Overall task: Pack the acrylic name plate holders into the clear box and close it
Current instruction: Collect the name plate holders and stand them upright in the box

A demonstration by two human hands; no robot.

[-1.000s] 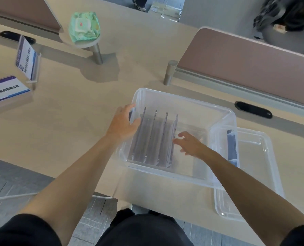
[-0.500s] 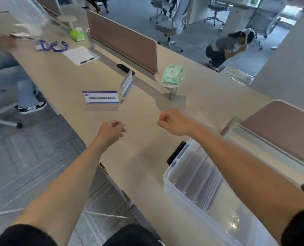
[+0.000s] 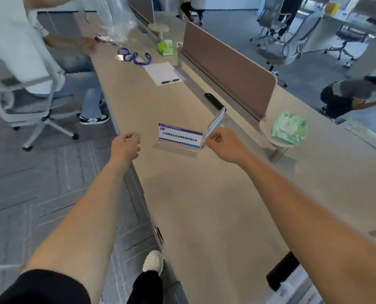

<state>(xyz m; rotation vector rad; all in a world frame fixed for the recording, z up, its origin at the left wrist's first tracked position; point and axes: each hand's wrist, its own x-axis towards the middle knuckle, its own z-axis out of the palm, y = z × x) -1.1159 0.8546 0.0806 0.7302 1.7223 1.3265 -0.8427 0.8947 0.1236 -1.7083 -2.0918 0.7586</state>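
Observation:
Two acrylic name plate holders stand on the long beige desk (image 3: pixel 204 205). One holder (image 3: pixel 179 137) faces me with a white and purple card. The second holder (image 3: pixel 215 120) stands edge-on just right of it. My right hand (image 3: pixel 223 145) has its curled fingers at the near lower corner of that second holder; whether they grip it is unclear. My left hand (image 3: pixel 126 148) hovers as a loose fist over the desk's left edge, holding nothing. Only a corner of the clear box (image 3: pixel 301 290) shows at the bottom right.
A green tissue pack (image 3: pixel 289 128) rests on a small round stand to the right. A brown divider panel (image 3: pixel 228 71) runs along the desk's back. Farther up lie a paper with a pen (image 3: pixel 164 74) and purple lanyards (image 3: pixel 134 58). A seated person (image 3: pixel 29 51) is at the left.
My view swung left from the box to the far holders. Both hands left the box and reached out; my right hand has arrived at the edge-on holder.

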